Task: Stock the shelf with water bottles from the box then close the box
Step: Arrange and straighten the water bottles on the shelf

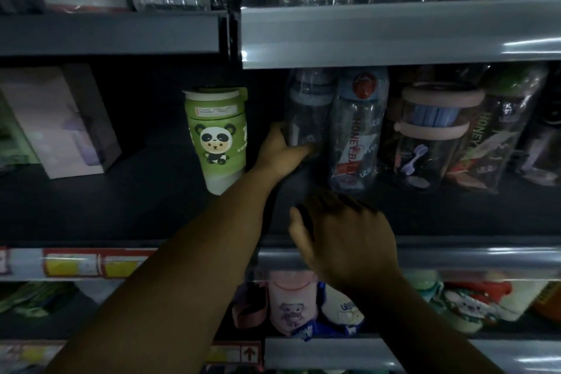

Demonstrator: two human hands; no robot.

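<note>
Dark grey metal shelf fills the view, its middle board carrying the stock. At far left on it stands a lilac carton, angled. A green panda tumbler stands upright near the middle, just left of the left forearm. To the right, wrapped in clear film, a row of bottles leans close together: a clear water bottle with a grey-blue lid, a bottle lettered HONEY BABY touching its right side, then a pink-banded jar. The left grip curls round the lower body of the clear water bottle, far back on the board. The right grip hovers over the shelf's front edge, fingers loosely spread and blurred, holding nothing.
</note>
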